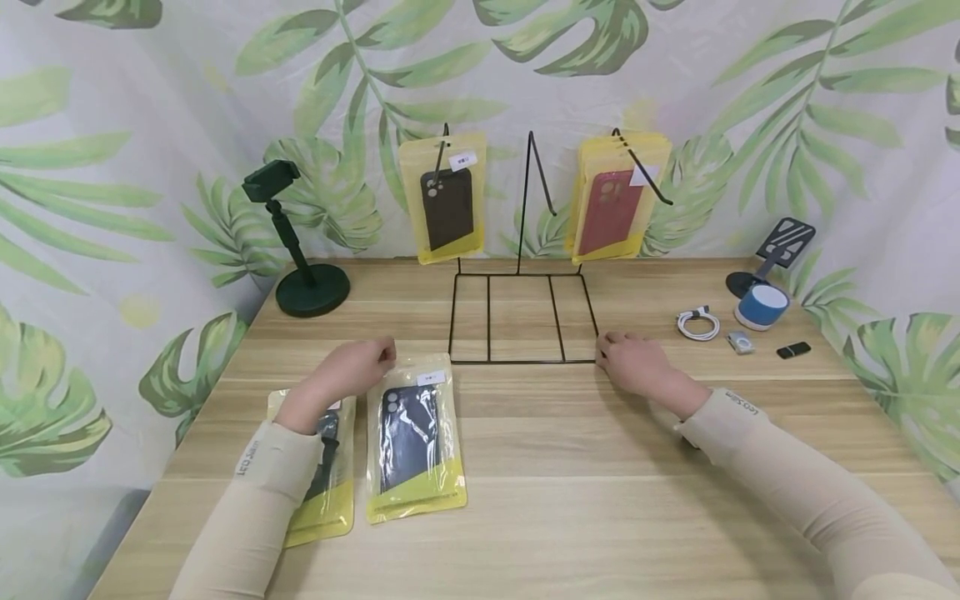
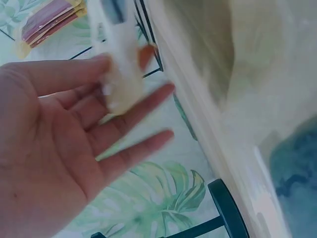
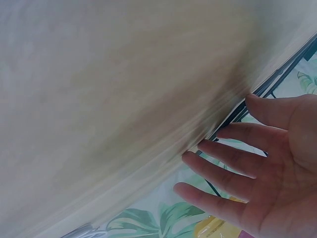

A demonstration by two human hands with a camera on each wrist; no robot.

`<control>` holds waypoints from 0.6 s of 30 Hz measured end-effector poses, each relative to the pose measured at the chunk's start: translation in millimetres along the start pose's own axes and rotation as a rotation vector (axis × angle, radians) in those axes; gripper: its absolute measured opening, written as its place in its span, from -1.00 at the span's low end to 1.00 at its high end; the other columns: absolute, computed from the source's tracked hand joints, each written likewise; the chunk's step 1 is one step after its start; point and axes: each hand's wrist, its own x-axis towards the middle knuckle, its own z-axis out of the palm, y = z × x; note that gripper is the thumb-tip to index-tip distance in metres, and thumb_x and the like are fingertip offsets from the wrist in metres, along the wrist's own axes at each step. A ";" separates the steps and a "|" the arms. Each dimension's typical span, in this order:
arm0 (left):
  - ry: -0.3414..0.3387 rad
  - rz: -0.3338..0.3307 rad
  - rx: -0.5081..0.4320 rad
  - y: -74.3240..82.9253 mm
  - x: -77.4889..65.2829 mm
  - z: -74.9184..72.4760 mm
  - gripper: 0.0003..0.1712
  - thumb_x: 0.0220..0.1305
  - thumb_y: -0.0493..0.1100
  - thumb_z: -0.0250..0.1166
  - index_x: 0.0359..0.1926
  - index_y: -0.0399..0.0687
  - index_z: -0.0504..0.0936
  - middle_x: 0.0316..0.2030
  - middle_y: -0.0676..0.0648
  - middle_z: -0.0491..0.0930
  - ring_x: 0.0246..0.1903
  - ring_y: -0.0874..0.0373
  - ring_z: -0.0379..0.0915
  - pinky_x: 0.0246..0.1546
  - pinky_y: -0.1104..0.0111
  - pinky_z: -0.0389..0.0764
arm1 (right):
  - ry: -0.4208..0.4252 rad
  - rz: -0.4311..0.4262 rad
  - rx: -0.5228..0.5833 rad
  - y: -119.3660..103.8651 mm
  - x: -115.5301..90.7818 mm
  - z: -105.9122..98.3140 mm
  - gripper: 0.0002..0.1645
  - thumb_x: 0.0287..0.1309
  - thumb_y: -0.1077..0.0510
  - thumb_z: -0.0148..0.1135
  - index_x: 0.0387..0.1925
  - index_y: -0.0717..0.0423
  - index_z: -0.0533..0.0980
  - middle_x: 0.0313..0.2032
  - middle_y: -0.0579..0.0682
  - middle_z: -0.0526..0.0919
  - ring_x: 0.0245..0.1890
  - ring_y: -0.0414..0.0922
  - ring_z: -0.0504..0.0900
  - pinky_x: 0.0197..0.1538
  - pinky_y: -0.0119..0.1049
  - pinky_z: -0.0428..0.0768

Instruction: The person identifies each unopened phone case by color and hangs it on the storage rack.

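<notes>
My left hand (image 1: 358, 367) pinches the top edge of a clear-and-yellow pouch (image 1: 452, 479) between thumb and fingers, its other fingers spread in the left wrist view. Inside the pouch is a dark phone case (image 1: 408, 433) with a white label above it. A second yellow pouch (image 1: 322, 521) with a dark item in it lies partly hidden under my left forearm. My right hand (image 1: 637, 364) is at the front right corner of a black wire display rack (image 1: 517, 362). In the right wrist view its fingers are extended, thumb and index fingertips right at the wire.
Pouched phone cases hang from the rack's left hook (image 1: 448, 208) and right hook (image 1: 611, 212); its middle hook (image 1: 542, 175) is bare. A dark green phone stand (image 1: 311, 287) is at back left. At right are a white cable (image 1: 697, 325), a blue-white cylinder (image 1: 761, 307) and small gadgets.
</notes>
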 end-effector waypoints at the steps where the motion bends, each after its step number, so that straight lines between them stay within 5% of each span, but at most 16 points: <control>1: 0.014 0.007 -0.026 0.6 -0.1 -1.3 -0.90 0.40 -0.25 0.13 -0.22 -0.19 0.54 -0.39 -0.12 0.55 -0.46 0.08 0.41 -0.43 0.30 0.45 | 0.002 -0.002 -0.001 0.1 0.0 0.2 -0.53 0.40 0.01 0.12 0.18 0.22 0.52 0.11 0.19 0.61 -0.02 0.18 0.63 -0.13 0.05 0.67; 9: 0.140 0.096 -0.289 7.7 -1.9 -14.4 -0.90 0.44 -0.24 0.15 -0.14 -0.19 0.53 -0.25 -0.18 0.65 -0.25 0.01 0.54 -0.17 0.13 0.55 | 0.010 -0.010 -0.009 0.8 -0.4 0.8 -0.53 0.40 0.01 0.12 0.17 0.24 0.52 0.09 0.20 0.62 -0.03 0.18 0.64 -0.14 0.04 0.67; 18: 0.282 0.206 -0.505 27.1 -9.8 -33.1 -0.89 0.44 -0.28 0.14 -0.15 -0.29 0.51 -0.41 -0.15 0.50 -0.47 0.17 0.33 -0.44 0.41 0.40 | 0.003 0.001 0.004 1.0 -0.2 0.7 -0.51 0.40 0.01 0.11 0.19 0.24 0.51 0.11 0.21 0.61 -0.02 0.19 0.63 -0.13 0.05 0.67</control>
